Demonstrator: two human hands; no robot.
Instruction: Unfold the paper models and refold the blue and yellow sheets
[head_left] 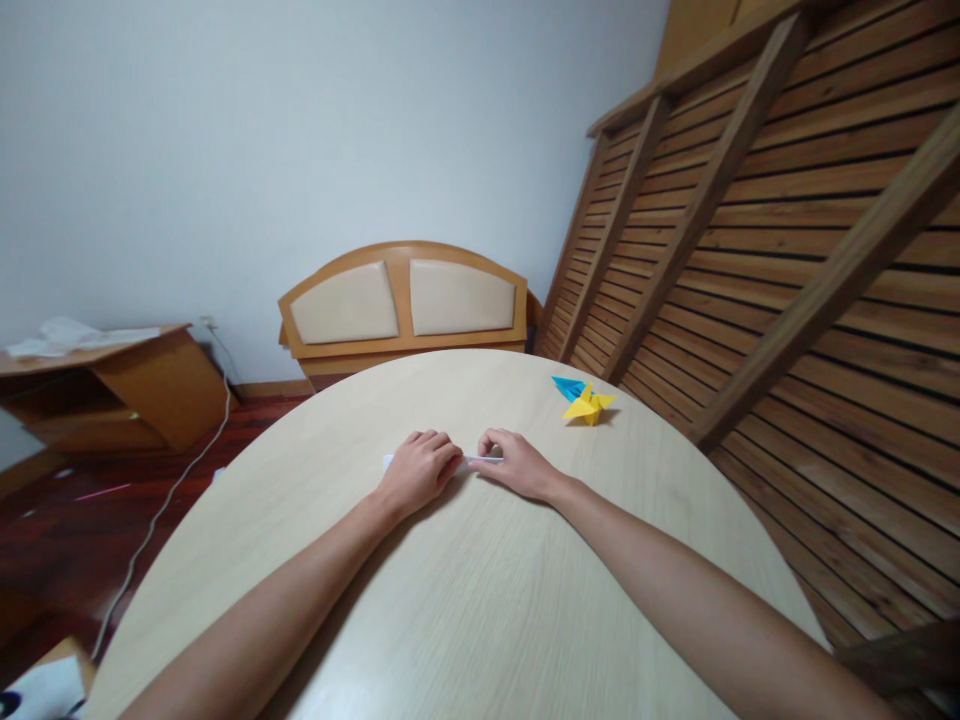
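Observation:
A narrow white strip of folded paper (469, 459) lies across the middle of the round table (420, 620). Over its left part rests my left hand (420, 466), fingers bent and held together, pressing the paper to the tabletop; a small white end sticks out on the far left. My right hand (523, 467) has the right end between thumb and curled forefinger, with a small gap inside the curl. Most of the paper is hidden beneath my hands. Beyond my right hand stand a yellow origami crane (589, 405) and a blue folded-paper piece (570, 388) behind it.
A slatted wooden frame (750, 230) leans along the right side, close to the table's edge. Behind the table stands a padded headboard (405, 300). At left are a low wooden cabinet (169, 390) and a white cable (180, 480) running over the dark floor.

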